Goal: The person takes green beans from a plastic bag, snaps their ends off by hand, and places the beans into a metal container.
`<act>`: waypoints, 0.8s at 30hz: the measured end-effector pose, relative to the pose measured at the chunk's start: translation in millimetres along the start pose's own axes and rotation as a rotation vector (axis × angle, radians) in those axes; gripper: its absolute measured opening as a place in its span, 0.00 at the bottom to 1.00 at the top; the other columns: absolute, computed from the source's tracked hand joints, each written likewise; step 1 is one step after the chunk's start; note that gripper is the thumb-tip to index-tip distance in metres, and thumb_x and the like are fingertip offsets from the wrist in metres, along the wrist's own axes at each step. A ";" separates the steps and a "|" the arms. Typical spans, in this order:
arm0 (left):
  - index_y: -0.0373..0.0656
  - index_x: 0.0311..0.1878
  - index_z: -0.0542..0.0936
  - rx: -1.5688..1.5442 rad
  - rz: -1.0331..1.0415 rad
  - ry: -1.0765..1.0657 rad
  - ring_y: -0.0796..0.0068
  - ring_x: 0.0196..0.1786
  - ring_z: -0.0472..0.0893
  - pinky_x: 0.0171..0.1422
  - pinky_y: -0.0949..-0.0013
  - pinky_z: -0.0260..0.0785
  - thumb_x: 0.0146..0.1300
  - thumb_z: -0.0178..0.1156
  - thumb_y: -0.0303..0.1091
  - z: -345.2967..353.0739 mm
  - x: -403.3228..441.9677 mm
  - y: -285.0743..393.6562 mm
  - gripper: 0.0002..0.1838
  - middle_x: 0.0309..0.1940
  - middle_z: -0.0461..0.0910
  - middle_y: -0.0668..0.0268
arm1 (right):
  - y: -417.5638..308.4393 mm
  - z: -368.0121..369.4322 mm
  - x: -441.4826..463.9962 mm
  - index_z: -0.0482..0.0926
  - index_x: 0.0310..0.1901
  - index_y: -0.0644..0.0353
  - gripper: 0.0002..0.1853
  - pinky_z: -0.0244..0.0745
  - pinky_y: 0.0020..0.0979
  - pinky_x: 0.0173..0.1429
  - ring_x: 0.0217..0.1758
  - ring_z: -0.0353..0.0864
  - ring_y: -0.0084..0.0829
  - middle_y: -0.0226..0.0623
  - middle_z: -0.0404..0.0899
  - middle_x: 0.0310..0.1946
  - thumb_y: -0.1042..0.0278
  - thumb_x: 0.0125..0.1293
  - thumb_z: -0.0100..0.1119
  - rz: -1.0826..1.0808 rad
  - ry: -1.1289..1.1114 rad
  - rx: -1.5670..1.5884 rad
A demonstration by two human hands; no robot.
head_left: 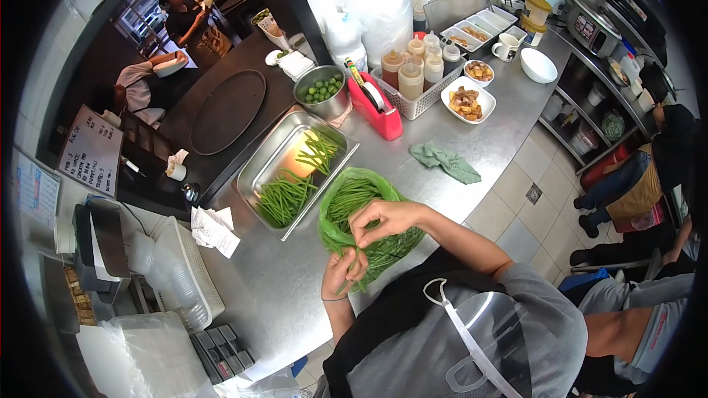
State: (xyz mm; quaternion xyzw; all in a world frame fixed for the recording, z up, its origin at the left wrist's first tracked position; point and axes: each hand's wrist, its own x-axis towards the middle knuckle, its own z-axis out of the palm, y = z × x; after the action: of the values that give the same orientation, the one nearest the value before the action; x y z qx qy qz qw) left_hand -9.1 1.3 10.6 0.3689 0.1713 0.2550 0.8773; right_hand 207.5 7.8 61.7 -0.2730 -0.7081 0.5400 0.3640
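A green plastic bag [324, 230] full of long green beans [352, 195] stands with its mouth open on the steel counter. At its near side, my left hand [345, 271] is closed around a few green beans whose ends stick out. My right hand [385, 220] pinches at the upper end of these beans, just above the left hand and over the bag. Its fingertips partly hide what they grip. Beside the bag lies a steel tray [283, 234], with shorter pieces of green bean [286, 199] in two piles.
Behind the tray are a steel bowl of small green fruits [322, 92], a red tape dispenser [380, 114] and a basket of sauce bottles [410, 77]. A green cloth [445, 162] and bowl of fried cubes [467, 105] lie right. Paper slips [214, 231] are left; people stand right.
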 end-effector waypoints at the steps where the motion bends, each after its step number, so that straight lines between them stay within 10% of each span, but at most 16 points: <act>1: 0.37 0.27 0.73 -0.042 -0.002 -0.059 0.86 0.12 0.54 0.17 0.79 0.45 0.71 0.47 0.41 -1.7 -1.0 -4.6 0.19 0.09 0.59 0.76 | 2.4 2.0 0.1 0.80 0.31 0.64 0.07 0.65 0.28 0.45 0.37 0.73 0.26 0.32 0.76 0.28 0.69 0.59 0.63 -0.030 -0.054 0.093; 12: 0.46 0.30 0.68 -0.700 0.071 -0.106 0.85 0.15 0.53 0.19 0.78 0.47 0.74 0.38 0.48 0.5 3.4 -7.3 0.20 0.11 0.57 0.75 | 24.3 14.7 14.7 0.80 0.29 0.62 0.14 0.67 0.27 0.44 0.33 0.73 0.23 0.29 0.76 0.29 0.61 0.66 0.54 0.117 0.191 0.479; 18: 0.46 0.33 0.69 -0.740 0.291 0.183 0.82 0.19 0.55 0.23 0.78 0.51 0.73 0.40 0.48 -24.5 1.9 -1.4 0.18 0.14 0.55 0.73 | 70.6 12.8 14.8 0.82 0.32 0.57 0.11 0.69 0.42 0.50 0.47 0.77 0.38 0.36 0.79 0.38 0.59 0.62 0.55 0.382 0.424 -1.105; 24: 0.50 0.42 0.71 -0.348 0.414 0.725 0.84 0.22 0.60 0.24 0.79 0.52 0.69 0.51 0.42 -2.7 6.4 5.3 0.07 0.21 0.61 0.75 | 101.5 12.2 12.1 0.82 0.33 0.58 0.08 0.67 0.44 0.51 0.49 0.75 0.37 0.39 0.78 0.40 0.68 0.56 0.54 0.469 0.356 -1.336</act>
State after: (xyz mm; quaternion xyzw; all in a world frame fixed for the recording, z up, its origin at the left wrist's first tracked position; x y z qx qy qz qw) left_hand -6.9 9.6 12.0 0.1293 0.3446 0.5626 0.7403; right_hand 189.9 37.5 -35.3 -0.6649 -0.7396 0.0041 0.1041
